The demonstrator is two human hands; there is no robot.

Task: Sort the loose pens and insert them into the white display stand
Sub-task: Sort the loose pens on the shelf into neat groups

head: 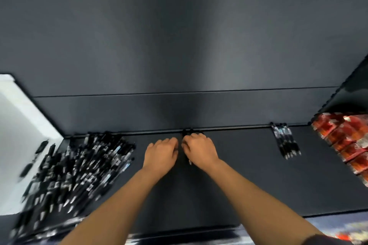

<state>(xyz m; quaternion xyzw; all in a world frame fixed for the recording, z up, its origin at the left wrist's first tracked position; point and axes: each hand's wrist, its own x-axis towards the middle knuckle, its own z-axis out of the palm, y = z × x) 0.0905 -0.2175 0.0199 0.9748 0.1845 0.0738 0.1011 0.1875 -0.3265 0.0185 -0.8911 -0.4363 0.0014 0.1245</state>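
Two bare forearms reach in from the bottom edge, knuckles up. The right hand (201, 150) curls round a small bundle of black pens (187, 132), its count hidden. The left hand (161, 155) curls against the bundle, grip unclear. At left lies a blurred, uncountable pile of loose pens (79, 169). At right is a row of pens (286, 143), four or five. A white panel (18, 125) is cut off at far left.
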